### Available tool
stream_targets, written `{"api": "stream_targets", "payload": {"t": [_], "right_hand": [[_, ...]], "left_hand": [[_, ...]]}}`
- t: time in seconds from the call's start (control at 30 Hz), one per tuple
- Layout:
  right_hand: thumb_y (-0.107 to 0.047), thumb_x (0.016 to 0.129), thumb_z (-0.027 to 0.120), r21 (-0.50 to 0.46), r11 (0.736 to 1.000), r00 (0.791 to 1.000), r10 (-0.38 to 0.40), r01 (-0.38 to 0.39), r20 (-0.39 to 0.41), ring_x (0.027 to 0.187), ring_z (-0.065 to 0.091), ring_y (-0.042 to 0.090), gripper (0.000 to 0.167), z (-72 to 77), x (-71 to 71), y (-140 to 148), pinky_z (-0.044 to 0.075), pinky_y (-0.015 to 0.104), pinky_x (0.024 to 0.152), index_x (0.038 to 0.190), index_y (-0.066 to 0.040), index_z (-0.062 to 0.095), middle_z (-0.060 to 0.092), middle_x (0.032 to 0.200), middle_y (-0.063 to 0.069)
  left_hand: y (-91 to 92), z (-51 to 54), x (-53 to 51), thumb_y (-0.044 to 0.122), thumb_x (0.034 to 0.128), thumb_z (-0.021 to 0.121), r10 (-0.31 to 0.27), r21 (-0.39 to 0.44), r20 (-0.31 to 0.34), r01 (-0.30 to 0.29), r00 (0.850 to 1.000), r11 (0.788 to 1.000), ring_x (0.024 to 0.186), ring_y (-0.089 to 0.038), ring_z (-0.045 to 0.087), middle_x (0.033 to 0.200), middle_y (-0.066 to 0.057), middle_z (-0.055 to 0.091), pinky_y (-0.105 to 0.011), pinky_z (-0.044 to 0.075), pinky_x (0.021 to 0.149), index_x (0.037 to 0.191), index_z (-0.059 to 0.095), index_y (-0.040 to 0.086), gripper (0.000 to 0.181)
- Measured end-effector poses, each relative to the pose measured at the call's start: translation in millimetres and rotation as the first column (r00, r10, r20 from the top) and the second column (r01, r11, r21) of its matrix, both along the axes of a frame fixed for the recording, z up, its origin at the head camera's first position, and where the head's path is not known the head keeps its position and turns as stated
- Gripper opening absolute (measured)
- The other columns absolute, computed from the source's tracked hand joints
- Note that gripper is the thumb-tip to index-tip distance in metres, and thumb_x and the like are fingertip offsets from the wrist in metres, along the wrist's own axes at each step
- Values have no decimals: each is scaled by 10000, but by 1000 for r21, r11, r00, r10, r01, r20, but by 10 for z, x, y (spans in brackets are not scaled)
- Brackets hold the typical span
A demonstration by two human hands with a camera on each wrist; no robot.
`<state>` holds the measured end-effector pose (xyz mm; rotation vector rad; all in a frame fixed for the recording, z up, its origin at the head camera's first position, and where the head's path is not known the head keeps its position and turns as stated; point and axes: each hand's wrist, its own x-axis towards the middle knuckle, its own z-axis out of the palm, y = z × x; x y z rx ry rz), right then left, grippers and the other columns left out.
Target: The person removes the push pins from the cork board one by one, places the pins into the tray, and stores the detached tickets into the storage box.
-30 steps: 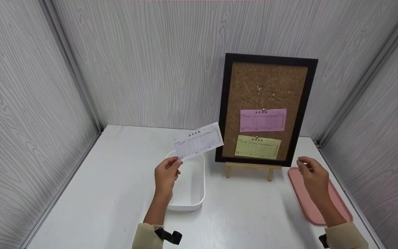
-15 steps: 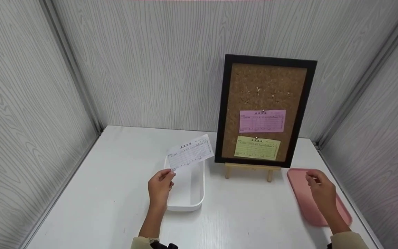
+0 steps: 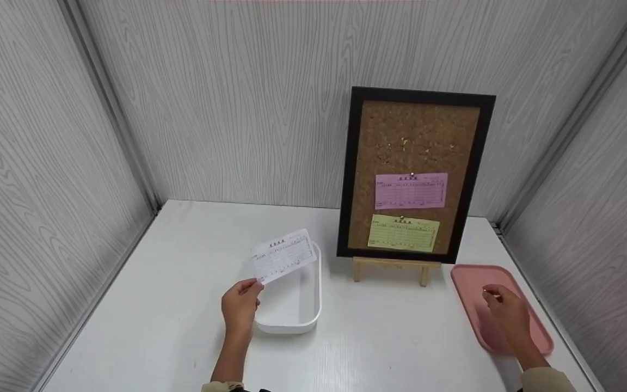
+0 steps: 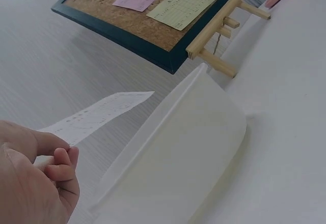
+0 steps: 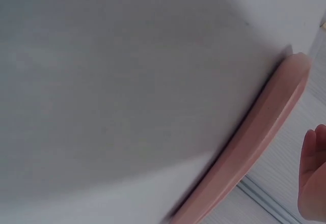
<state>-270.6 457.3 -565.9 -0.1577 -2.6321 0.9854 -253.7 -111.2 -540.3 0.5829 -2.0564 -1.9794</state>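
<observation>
My left hand (image 3: 240,307) pinches the lower left corner of a white printed slip (image 3: 283,257) between thumb and fingers. The slip is tilted above a white plastic bin (image 3: 287,329), and the left wrist view shows it beside the bin's rim. Over the pink tray (image 3: 490,341) my right hand (image 3: 509,316) has thumb and forefinger together on a tiny bright thing that looks like a pushpin (image 3: 485,291). In the right wrist view only part of that hand shows, at the right edge. A pink slip (image 3: 411,191) and a yellow-green slip (image 3: 403,234) hang pinned on the corkboard (image 3: 419,128).
The black-framed board leans on a small wooden easel (image 3: 395,262) towards the back of the white table (image 3: 368,337). Wood-grain panels (image 3: 226,98) enclose the table at the back and both sides. The tray lies close to the right panel.
My left hand has moved left and down with the white slip, bringing it over the bin. My right hand has drawn back and slightly right, from beside the board to over the tray.
</observation>
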Motion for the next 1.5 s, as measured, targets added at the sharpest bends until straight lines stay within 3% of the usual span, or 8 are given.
{"api": "stream_targets", "payload": {"t": [0.17,0.4,0.67,0.93,1.2,1.5], "right_hand": [[-256,1067,502,-1,1000,997,-11,11,82,1101,598,287,341,-51,20,22,446,101,770,1308,-47,621,662,1253,164],[-251,1067,499,34,999,992,-6,1,123,1091,607,296,327,-95,-6,32,494,329,865,1301,-60,625,664,1250,161],[-216,1063,510,53,999,995,4,-9,100,1079,614,290,308,-126,-33,62,421,98,781,1295,-55,632,672,1239,166],[-141,1040,542,64,997,990,29,-38,141,1043,617,313,273,-146,-115,108,508,435,880,1258,-16,649,677,1197,203],[-152,1033,550,59,997,982,42,-54,184,996,588,273,272,-173,-172,163,476,265,780,1246,-23,660,679,1164,177],[-182,1041,539,39,998,968,42,-53,248,1010,576,277,300,-184,-150,168,477,288,793,1278,-27,640,663,1164,166]], "left_hand": [[0,-29,-1,158,958,627,4,-8,14,-4,1000,1000,798,-271,613,1032,-145,725,-271,505,657,1152,707,6,259],[67,-60,-28,154,947,635,-8,-31,46,9,999,999,710,-193,600,985,-137,720,-248,491,621,1130,713,-5,255],[118,-77,-59,160,940,642,-11,-88,63,17,998,996,752,-245,637,966,-117,722,-272,504,649,1090,731,11,229],[127,-78,-83,159,937,639,-40,-150,69,50,997,987,699,-191,618,942,-101,734,-284,493,646,1078,738,8,230],[148,-65,-54,121,921,643,-72,-169,49,79,996,982,663,-180,609,912,-112,734,-286,476,629,1102,726,-27,248],[190,-73,-34,137,917,651,-121,-210,87,137,989,968,633,-163,608,880,-108,729,-288,465,605,1143,712,-43,295]]}}
